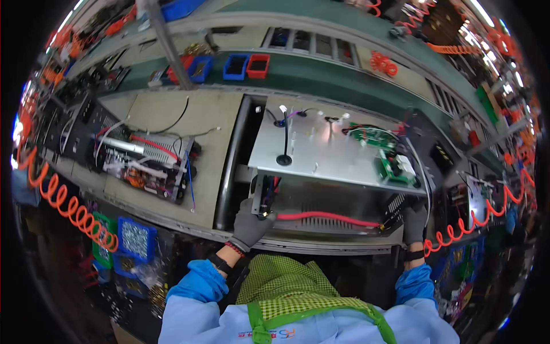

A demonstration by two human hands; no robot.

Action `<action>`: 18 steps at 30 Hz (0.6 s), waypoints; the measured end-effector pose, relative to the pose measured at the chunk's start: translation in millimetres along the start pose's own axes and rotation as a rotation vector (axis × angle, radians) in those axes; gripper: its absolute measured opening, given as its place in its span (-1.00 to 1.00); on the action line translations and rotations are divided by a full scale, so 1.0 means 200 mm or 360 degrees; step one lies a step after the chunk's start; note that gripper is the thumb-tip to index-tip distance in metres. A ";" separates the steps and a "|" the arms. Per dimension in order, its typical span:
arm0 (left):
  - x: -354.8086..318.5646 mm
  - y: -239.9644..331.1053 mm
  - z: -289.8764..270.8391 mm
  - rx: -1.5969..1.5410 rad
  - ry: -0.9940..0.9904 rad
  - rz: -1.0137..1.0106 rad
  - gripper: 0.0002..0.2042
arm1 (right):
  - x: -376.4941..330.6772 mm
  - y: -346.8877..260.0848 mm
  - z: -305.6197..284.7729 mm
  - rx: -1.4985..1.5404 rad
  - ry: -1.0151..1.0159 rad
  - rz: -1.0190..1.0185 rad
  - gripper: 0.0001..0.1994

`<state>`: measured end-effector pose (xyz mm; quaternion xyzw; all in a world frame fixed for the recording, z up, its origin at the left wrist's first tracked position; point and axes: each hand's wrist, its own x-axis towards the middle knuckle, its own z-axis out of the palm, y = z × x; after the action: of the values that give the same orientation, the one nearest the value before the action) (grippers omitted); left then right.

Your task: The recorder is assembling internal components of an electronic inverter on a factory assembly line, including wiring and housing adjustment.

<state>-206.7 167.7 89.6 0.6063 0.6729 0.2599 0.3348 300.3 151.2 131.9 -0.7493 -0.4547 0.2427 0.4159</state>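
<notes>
A metal chassis (312, 152) with a flat silver top plate stands on the bench in front of me. Green circuit boards (382, 150) are mounted at its right side. A thick red cable (326, 216) runs along its near lower edge. My left hand (252, 223), in a grey glove, grips the chassis's near left corner where the red cable ends. My right hand (413, 223), also gloved, holds the near right corner by a black vented side panel (401, 203). A black cable with a round foot (284, 159) lies on the top plate.
Another opened unit (146, 161) with wires lies on the bench to the left. Blue and red parts bins (246, 66) sit on the far shelf. Orange coiled hoses (63, 200) hang at left and right. Blue bins of screws (136, 238) sit below left.
</notes>
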 end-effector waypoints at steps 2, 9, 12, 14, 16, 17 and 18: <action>0.05 0.12 -0.17 0.0089 -0.0123 -0.0021 -0.50 | -0.02 -0.19 0.00 -0.0007 0.0194 0.0093 -0.64; 0.29 0.39 -0.38 0.0363 -0.0490 0.0131 -0.52 | 0.15 -0.20 -0.05 -0.0112 0.0055 0.0149 -0.67; 0.41 0.47 -0.37 0.0298 -0.0696 -0.0183 -0.38 | 0.37 -0.08 -0.04 -0.0479 -0.0322 0.0129 -0.71; 0.46 0.49 -0.42 0.0337 -0.0731 -0.0149 -0.28 | 0.49 -0.09 0.01 0.0085 -0.0682 -0.0384 -0.78; 0.39 0.43 -0.42 0.0152 -0.0724 -0.0177 -0.15 | 0.70 -0.19 -0.17 0.0150 -0.0802 0.0916 -0.77; 0.38 0.40 -0.43 -0.0019 -0.0716 -0.0225 -0.06 | 0.85 -0.23 -0.18 0.0508 -0.0980 0.0871 -0.76; 0.33 0.33 -0.44 0.0036 -0.0419 -0.0231 -0.04 | 0.97 -0.27 -0.17 0.0495 -0.0905 0.0648 -0.75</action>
<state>-234.5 247.4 187.3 0.5887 0.6681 0.1456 0.4311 391.5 321.9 198.1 -0.6549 -0.3516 0.5846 0.3251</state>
